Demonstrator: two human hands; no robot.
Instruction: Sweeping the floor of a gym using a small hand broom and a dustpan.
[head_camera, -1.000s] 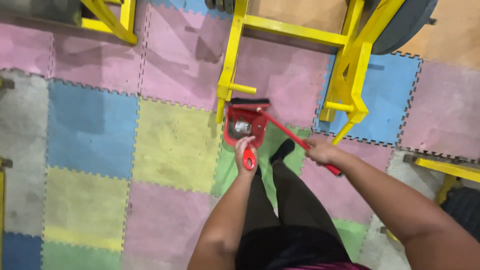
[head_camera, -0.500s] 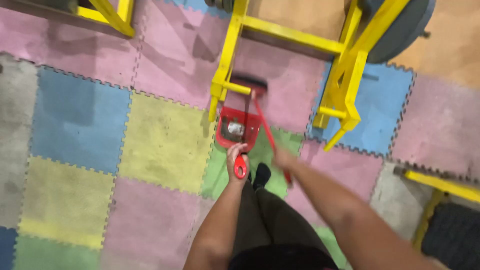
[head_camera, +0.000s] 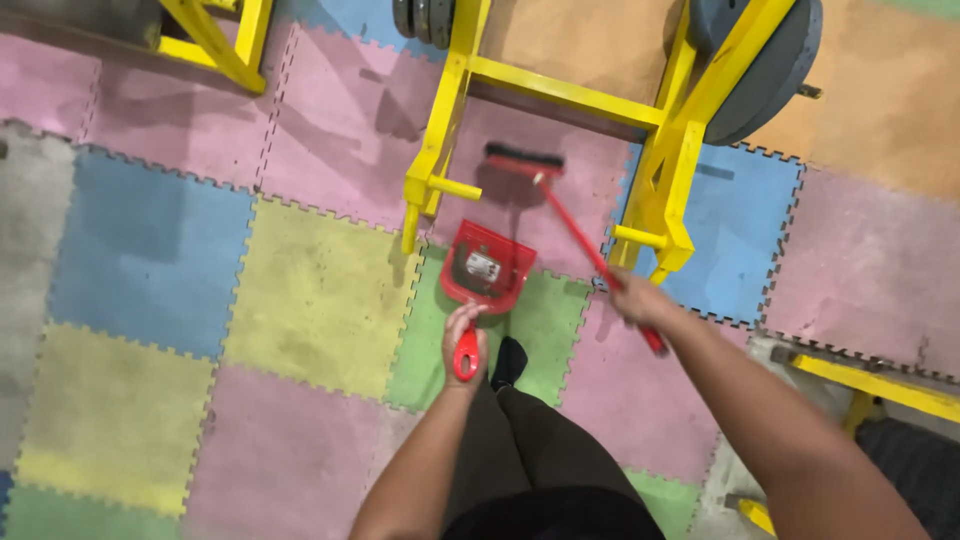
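On floor mats, at 12 o'clock: yellow rack (head_camera: 560, 90), weight plates (head_camera: 770, 60)
Left hand (head_camera: 463, 335): gripping red dustpan (head_camera: 487, 268)
Right hand (head_camera: 635, 300): gripping red broom (head_camera: 575, 225), bristles between rack legs

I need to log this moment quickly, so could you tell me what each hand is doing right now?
Left hand: closed around the handle of the red dustpan.
Right hand: closed around the handle of the red broom.
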